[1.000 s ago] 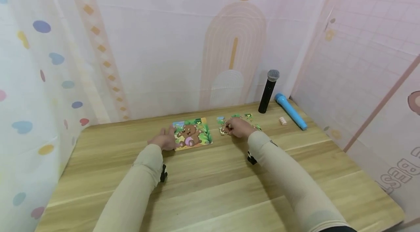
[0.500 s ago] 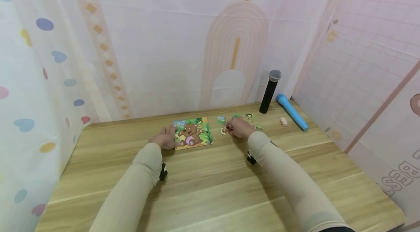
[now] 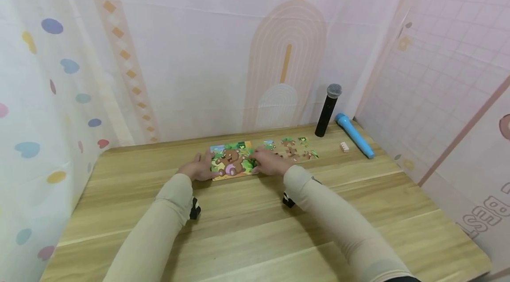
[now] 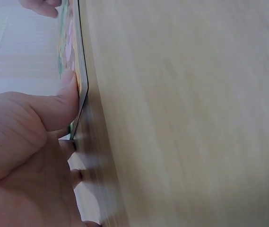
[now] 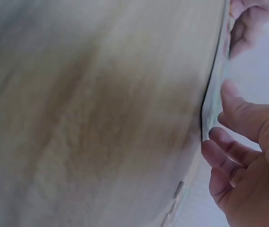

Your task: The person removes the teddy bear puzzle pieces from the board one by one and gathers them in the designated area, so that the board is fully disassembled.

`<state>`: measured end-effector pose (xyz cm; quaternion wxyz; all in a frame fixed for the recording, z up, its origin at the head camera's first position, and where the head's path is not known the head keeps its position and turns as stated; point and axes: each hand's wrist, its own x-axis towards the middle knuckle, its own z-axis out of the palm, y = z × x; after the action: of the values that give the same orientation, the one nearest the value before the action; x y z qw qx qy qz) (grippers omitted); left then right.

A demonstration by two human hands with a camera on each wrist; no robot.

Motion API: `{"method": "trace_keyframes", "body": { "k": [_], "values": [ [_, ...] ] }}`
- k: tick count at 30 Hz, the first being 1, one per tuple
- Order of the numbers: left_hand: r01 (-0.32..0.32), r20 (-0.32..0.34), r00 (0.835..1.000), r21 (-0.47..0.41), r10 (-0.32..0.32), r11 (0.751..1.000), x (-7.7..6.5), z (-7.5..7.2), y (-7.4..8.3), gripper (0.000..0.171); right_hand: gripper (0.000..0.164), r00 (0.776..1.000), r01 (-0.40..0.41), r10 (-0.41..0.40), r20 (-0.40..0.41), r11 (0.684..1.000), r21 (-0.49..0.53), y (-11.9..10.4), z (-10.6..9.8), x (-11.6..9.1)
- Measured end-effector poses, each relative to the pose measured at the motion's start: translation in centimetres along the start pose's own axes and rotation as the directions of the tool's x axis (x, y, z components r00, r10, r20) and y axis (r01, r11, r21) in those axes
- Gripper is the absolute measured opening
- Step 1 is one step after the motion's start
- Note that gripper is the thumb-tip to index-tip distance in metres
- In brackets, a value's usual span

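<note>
A bear jigsaw puzzle (image 3: 231, 158) lies flat near the back of the table, its picture mostly covered with joined pieces. My left hand (image 3: 200, 168) rests at its left edge, thumb (image 4: 68, 92) on the near left corner and the other fingers spread along the side. At the opposite edge is my right hand (image 3: 270, 161), its thumb (image 5: 233, 99) and bent fingers close around the puzzle's right side. I cannot tell if a small piece sits between those fingertips. Right of that hand, several loose puzzle pieces (image 3: 292, 151) in brown, green and blue lie partly hidden by it.
Behind the loose pieces a black microphone (image 3: 326, 111) stands upright with its silver head up. A blue toy microphone (image 3: 354, 136) lies to the right, beside a small pink block (image 3: 344, 147). A printed curtain (image 3: 199, 74) hangs along the table's back edge.
My right hand has moved left from the loose pieces to the right edge of the puzzle, uncovering more of the pieces. The left hand stays at the puzzle's left edge.
</note>
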<state>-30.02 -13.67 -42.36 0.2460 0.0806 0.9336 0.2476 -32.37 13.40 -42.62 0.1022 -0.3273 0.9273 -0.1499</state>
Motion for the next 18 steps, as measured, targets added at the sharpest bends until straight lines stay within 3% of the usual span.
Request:
{"method": "trace_keyframes", "body": {
  "k": [7,18],
  "values": [
    [-0.043,-0.012,0.999,-0.005,0.043,0.999,0.44,0.61,-0.55,0.089,0.052,0.998,-0.063,0.063,0.008,0.998,-0.032,-0.38,0.53,0.57],
    [0.002,-0.048,0.999,0.048,0.0,0.999,-0.33,0.74,-0.07,0.082,0.043,0.992,-0.125,0.125,-0.019,0.992,0.015,-0.98,0.8,0.74]
  ]
}}
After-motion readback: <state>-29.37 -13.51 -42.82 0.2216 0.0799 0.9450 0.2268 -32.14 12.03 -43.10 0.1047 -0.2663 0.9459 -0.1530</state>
